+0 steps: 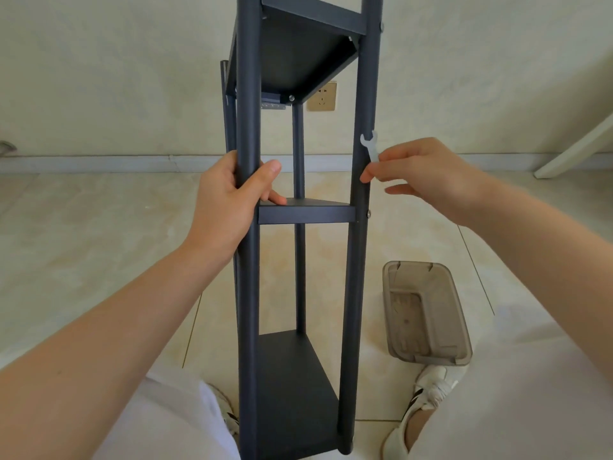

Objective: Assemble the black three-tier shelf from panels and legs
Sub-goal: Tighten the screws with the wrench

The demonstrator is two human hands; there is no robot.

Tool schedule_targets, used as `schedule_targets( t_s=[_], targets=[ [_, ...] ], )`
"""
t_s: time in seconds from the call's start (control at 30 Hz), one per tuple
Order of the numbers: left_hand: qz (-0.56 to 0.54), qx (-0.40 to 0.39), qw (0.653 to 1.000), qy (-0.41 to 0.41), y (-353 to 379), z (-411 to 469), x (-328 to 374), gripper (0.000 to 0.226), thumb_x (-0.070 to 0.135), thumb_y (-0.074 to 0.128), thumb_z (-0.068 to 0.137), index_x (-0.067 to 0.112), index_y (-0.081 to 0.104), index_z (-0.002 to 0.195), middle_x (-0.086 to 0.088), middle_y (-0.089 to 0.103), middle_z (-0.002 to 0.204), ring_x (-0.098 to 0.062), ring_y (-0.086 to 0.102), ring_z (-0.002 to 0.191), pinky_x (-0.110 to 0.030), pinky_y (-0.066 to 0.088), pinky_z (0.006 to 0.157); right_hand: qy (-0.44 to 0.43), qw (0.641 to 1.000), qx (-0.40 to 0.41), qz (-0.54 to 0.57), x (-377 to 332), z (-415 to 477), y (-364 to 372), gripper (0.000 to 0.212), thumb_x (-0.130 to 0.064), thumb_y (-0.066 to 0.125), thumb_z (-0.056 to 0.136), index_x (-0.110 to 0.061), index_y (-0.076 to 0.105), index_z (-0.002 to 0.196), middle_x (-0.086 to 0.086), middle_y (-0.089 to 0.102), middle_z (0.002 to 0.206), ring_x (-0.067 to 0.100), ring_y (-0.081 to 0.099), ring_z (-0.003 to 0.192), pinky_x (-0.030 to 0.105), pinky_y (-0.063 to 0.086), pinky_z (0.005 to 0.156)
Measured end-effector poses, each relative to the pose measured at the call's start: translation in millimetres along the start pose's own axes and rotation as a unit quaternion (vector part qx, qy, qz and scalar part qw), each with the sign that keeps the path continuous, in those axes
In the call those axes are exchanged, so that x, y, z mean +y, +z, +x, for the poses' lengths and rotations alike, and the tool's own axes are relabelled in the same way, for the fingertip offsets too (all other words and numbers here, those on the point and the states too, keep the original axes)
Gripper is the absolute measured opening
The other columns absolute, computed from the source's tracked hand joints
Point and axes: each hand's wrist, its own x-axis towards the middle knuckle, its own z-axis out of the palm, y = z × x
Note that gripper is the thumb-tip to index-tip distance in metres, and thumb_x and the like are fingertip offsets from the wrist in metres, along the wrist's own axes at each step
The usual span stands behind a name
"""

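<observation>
The black three-tier shelf (295,214) stands upright on the floor between my knees, with its panels joined to round legs. My left hand (232,190) grips the near left leg (247,277) just above the middle panel (306,212). My right hand (421,174) pinches a small white flat wrench (370,144) beside the near right leg (360,227), above a screw head (368,213) at the middle panel. The bottom panel (295,393) lies near the floor and the top panel (298,54) is seen from below.
A smoky transparent plastic box (428,313) lies on the tiled floor to the right of the shelf, with small parts inside. My white shoes (428,396) flank the shelf's base. A wall socket (321,96) sits behind the shelf, and a white furniture leg (577,147) slants at far right.
</observation>
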Motion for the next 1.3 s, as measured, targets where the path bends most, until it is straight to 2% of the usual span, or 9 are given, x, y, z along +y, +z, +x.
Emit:
schedule_targets(
  t_s=[0.1, 0.2, 0.3, 0.5, 0.63, 0.83, 0.93, 1.1, 1.3],
  targets=[
    [-0.001, -0.011, 1.000, 0.006, 1.9, -3.2, 0.7, 0.013, 0.032, 0.064, 0.097, 0.024, 0.058, 0.090, 0.011, 0.060, 0.059, -0.015, 0.074, 0.071, -0.016, 0.053, 0.074, -0.011, 0.995, -0.026, 0.092, -3.8, -1.0, 0.7, 0.015, -0.014, 0.065, 0.092, -0.013, 0.076, 0.082, 0.009, 0.072, 0.110, 0.023, 0.066, 0.108, 0.035, 0.054, 0.097],
    [-0.001, -0.019, 1.000, 0.014, 5.0, -6.7, 2.3, 0.012, 0.032, 0.064, 0.097, 0.024, 0.059, 0.091, 0.014, 0.061, 0.060, -0.015, 0.073, 0.071, -0.020, 0.056, 0.077, -0.034, 0.986, -0.019, 0.161, -7.4, 0.3, 1.6, 0.020, -0.014, 0.061, 0.096, -0.013, 0.075, 0.083, 0.009, 0.072, 0.106, 0.026, 0.069, 0.104, 0.038, 0.058, 0.091],
    [-0.010, -0.007, 1.000, 0.012, 5.7, -5.6, 3.6, 0.013, 0.031, 0.066, 0.096, 0.024, 0.058, 0.088, 0.010, 0.057, 0.059, -0.015, 0.072, 0.067, -0.018, 0.054, 0.072, -0.043, 0.976, -0.015, 0.213, -10.1, -0.7, 3.6, 0.022, -0.017, 0.060, 0.097, -0.017, 0.076, 0.082, -0.001, 0.071, 0.094, 0.022, 0.070, 0.097, 0.039, 0.058, 0.087],
    [-0.027, 0.006, 1.000, 0.003, 3.6, 6.2, 7.3, 0.014, 0.027, 0.069, 0.095, 0.019, 0.060, 0.088, 0.006, 0.055, 0.060, -0.013, 0.070, 0.063, -0.016, 0.053, 0.065, -0.091, 0.954, -0.025, 0.283, -26.9, -0.5, 5.0, 0.026, -0.019, 0.059, 0.098, -0.020, 0.074, 0.077, -0.003, 0.064, 0.094, 0.020, 0.059, 0.087, 0.035, 0.053, 0.082],
    [-0.005, 0.010, 1.000, -0.004, 0.3, 14.0, 4.8, 0.011, 0.028, 0.067, 0.096, 0.023, 0.061, 0.089, 0.008, 0.058, 0.062, -0.012, 0.071, 0.067, -0.013, 0.052, 0.066, -0.107, 0.959, -0.022, 0.262, -38.1, 2.7, 7.2, 0.021, -0.023, 0.058, 0.099, -0.021, 0.071, 0.082, -0.002, 0.058, 0.100, 0.021, 0.054, 0.089, 0.032, 0.050, 0.077],
    [0.023, 0.008, 0.999, -0.035, -6.4, 22.7, -0.1, 0.011, 0.033, 0.066, 0.096, 0.025, 0.061, 0.093, 0.011, 0.065, 0.063, -0.010, 0.072, 0.072, -0.026, 0.051, 0.077, -0.123, 0.974, 0.003, 0.189, -52.6, 12.3, 17.3, 0.020, -0.030, 0.059, 0.098, -0.025, 0.074, 0.085, 0.002, 0.054, 0.108, 0.021, 0.050, 0.088, 0.035, 0.047, 0.076],
    [0.042, 0.002, 0.998, -0.044, -12.1, 26.5, -0.5, 0.012, 0.034, 0.067, 0.096, 0.024, 0.061, 0.095, 0.012, 0.067, 0.064, -0.008, 0.073, 0.073, -0.030, 0.052, 0.079, -0.133, 0.977, 0.021, 0.165, -55.5, 17.4, 24.0, 0.021, -0.030, 0.057, 0.099, -0.025, 0.073, 0.086, 0.000, 0.056, 0.100, 0.021, 0.050, 0.085, 0.032, 0.047, 0.074],
    [0.124, 0.029, 0.991, -0.033, -19.4, 30.8, -2.0, 0.015, 0.034, 0.070, 0.093, 0.022, 0.062, 0.095, 0.009, 0.072, 0.070, 0.000, 0.069, 0.070, -0.016, 0.043, 0.068, -0.159, 0.975, 0.031, 0.155, -61.5, 22.7, 31.3, 0.022, -0.028, 0.058, 0.099, -0.025, 0.074, 0.085, -0.012, 0.060, 0.078, 0.015, 0.052, 0.077, 0.026, 0.049, 0.072],
    [0.189, 0.060, 0.979, -0.047, -22.7, 38.6, -5.6, 0.016, 0.031, 0.068, 0.096, 0.020, 0.057, 0.095, 0.003, 0.070, 0.076, -0.002, 0.064, 0.067, -0.022, 0.045, 0.063, -0.216, 0.965, 0.002, 0.148, -66.9, 24.2, 36.1, 0.021, -0.023, 0.059, 0.098, -0.025, 0.077, 0.088, -0.017, 0.062, 0.070, 0.013, 0.053, 0.076, 0.021, 0.050, 0.073]
  ],
)
